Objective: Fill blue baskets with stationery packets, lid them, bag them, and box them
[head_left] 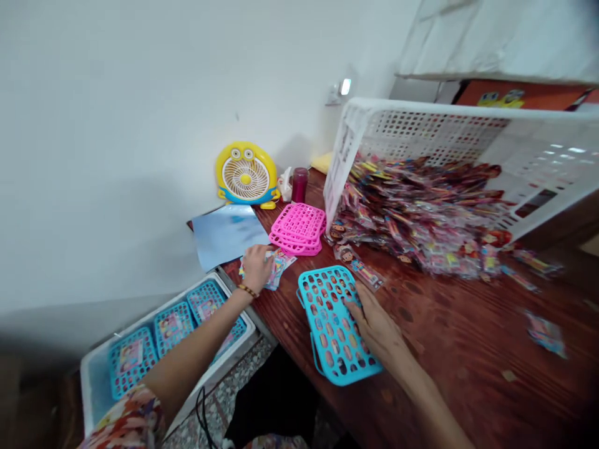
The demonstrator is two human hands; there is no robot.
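My left hand (pixel 257 269) reaches to a small stack of colourful printed cards (pixel 279 265) at the table's left edge. Its fingers are bent down and closed on the cards, with the tips partly hidden. My right hand (pixel 374 321) lies with outstretched fingers on the right side of a blue plastic basket (pixel 327 312). This basket has a perforated lid on top, and small packed items show through its holes. Just behind the cards is a stack of pink perforated lids (pixel 299 227). A bagged doll-figure item (pixel 359 267) lies beyond the blue basket.
A large white crate (pixel 349 143) lies tipped on its side, spilling many bagged items (pixel 421 218) onto the brown table (pixel 449 337). A yellow fan (pixel 246 178), a dark red bottle (pixel 300 184) and a pale sheet (pixel 229 234) stand behind. Below left, a white bin (pixel 253 333) holds several blue baskets (pixel 133 362).
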